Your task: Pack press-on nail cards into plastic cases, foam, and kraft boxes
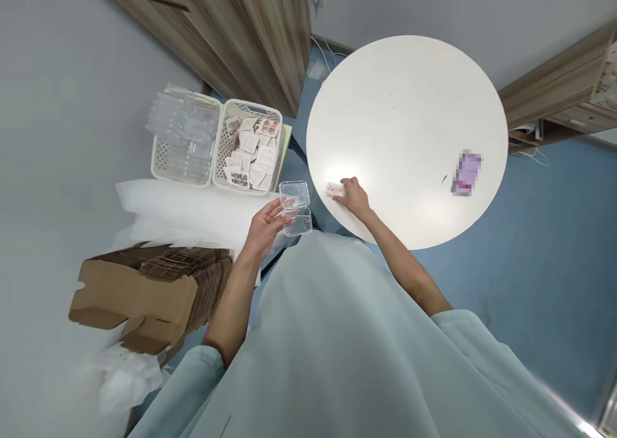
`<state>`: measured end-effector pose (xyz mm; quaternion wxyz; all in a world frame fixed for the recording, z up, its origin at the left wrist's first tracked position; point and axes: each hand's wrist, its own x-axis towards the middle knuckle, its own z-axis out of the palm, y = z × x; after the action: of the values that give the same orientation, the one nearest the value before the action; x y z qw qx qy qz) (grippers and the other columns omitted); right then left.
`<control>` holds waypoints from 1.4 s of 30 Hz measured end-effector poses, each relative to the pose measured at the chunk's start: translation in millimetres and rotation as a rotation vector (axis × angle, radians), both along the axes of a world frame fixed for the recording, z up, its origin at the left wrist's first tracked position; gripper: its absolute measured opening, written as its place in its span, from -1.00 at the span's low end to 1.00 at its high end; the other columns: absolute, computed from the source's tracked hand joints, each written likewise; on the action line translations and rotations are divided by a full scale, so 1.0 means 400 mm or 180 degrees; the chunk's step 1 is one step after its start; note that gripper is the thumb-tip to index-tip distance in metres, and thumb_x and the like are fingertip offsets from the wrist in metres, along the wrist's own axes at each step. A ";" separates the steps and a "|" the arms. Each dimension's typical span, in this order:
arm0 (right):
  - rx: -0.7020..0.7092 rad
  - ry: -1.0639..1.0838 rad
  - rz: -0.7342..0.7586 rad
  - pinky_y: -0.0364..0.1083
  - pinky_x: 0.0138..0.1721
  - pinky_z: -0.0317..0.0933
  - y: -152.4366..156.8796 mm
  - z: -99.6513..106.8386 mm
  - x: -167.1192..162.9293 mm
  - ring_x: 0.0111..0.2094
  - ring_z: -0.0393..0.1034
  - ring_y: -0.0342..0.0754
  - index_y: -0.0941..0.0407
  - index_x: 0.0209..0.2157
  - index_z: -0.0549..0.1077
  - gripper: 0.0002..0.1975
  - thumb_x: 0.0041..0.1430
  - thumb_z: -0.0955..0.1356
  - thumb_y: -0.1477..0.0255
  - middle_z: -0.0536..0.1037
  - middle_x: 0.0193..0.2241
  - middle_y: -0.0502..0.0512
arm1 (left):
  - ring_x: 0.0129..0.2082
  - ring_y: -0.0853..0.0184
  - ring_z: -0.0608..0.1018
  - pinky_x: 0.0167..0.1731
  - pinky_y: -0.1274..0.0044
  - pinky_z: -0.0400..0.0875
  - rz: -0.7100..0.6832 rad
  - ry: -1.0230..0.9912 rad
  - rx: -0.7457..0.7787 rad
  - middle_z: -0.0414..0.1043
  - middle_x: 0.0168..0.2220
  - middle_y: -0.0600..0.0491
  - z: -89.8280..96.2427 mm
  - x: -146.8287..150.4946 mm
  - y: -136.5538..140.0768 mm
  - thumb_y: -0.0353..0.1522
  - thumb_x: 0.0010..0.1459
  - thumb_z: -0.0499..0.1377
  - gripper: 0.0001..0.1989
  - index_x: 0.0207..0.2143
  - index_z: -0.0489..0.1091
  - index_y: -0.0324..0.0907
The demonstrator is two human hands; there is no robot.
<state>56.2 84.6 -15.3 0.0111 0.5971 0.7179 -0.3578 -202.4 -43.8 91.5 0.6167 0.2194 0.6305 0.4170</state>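
- left hand [267, 224]: thumb and fingers gripping a clear box [303, 224], its two halves opened out, held just off the near left edge of the worktop [405, 116].
- right hand [355, 197]: thumb and fingers narrow, holding a small card [332, 190] with pinkish marks, at the worktop's left edge.
- card and clear box near each other, apart.
- purple item [467, 173] on the worktop's right side, pixelated, can't tell what.
- left of worktop: card basket [223, 145] with a pile of similar cards; plastics basket [161, 161] beside it, clear plastic pieces heaped in.
- below the baskets: white sheeting [193, 209], then cardboard boxes [139, 290].
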 end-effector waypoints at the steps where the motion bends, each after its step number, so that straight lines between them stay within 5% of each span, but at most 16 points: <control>1: 0.0054 -0.0141 0.0031 -0.03 -0.22 0.39 -0.005 -0.007 -0.008 -0.07 0.48 0.10 0.12 0.18 0.39 -0.46 0.24 0.52 0.29 0.39 0.16 0.28 | 0.12 0.03 0.65 0.06 0.26 0.63 0.0046 0.0019 0.0004 0.42 0.34 -0.21 -0.002 -0.013 -0.007 -0.31 0.10 0.44 -0.32 0.27 0.40 -0.15; 9: 0.0196 -0.0472 0.0005 -0.05 -0.29 0.33 -0.024 -0.026 -0.042 -0.14 0.48 0.07 0.11 0.07 0.37 -0.57 0.26 0.49 0.30 0.36 0.14 0.27 | 0.12 0.06 0.65 0.12 0.23 0.59 0.0087 -0.0067 -0.0067 0.41 0.34 -0.21 -0.020 -0.073 -0.017 -0.34 0.09 0.44 -0.34 0.24 0.40 -0.12; 15: -0.0019 -0.0130 -0.0352 -0.05 -0.28 0.23 -0.042 0.001 -0.030 -0.22 0.48 0.09 0.07 0.06 0.32 -0.70 0.35 0.37 0.35 0.58 -0.08 0.18 | 0.15 0.07 0.64 0.14 0.27 0.58 -0.0081 -0.0197 -0.0133 0.46 0.30 -0.20 -0.028 -0.058 0.014 -0.34 0.09 0.46 -0.32 0.25 0.39 -0.16; 21: 0.0164 0.0462 -0.0710 -0.05 -0.30 0.22 -0.079 0.098 0.050 -0.38 0.47 0.03 0.03 0.03 0.35 -0.78 0.43 0.25 0.30 0.61 -0.12 0.12 | 0.13 0.09 0.64 0.17 0.23 0.57 -0.0443 -0.0344 -0.0154 0.43 0.33 -0.21 -0.022 0.003 0.062 -0.36 0.09 0.47 -0.31 0.26 0.40 -0.17; 27: 0.0409 0.1217 -0.1312 -0.07 -0.35 0.29 -0.119 0.262 0.158 -0.51 0.44 -0.11 -0.02 0.00 0.37 -0.67 0.39 0.32 0.07 0.58 -0.07 0.05 | 0.04 0.12 0.69 0.17 0.23 0.58 -0.0779 -0.0584 -0.0121 0.38 0.37 -0.21 -0.010 0.092 0.114 -0.33 0.10 0.49 -0.31 0.27 0.41 -0.14; 32: 0.0410 0.1671 -0.1414 -0.07 -0.35 0.33 -0.148 0.378 0.209 -0.53 0.43 -0.14 -0.03 -0.03 0.40 -0.64 0.33 0.41 0.04 0.58 -0.15 0.00 | 0.15 0.06 0.63 0.16 0.23 0.59 -0.1027 -0.0795 -0.0009 0.33 0.40 -0.21 0.000 0.184 0.150 -0.35 0.10 0.49 -0.33 0.25 0.43 -0.12; 42: 0.0383 0.1734 -0.1226 -0.05 -0.31 0.32 -0.168 0.413 0.279 -0.47 0.46 -0.09 -0.04 -0.05 0.43 -0.68 0.34 0.41 0.06 0.60 -0.21 0.00 | 0.28 0.03 0.53 0.18 0.26 0.58 -0.1306 -0.1110 0.0206 0.37 0.37 -0.12 0.033 0.331 0.180 -0.32 0.10 0.49 -0.31 0.27 0.42 -0.06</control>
<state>167.9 17.2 150.0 -0.2842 0.6038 0.5882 -0.4568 -69.9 28.3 104.8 0.7803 0.2870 0.4434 0.3348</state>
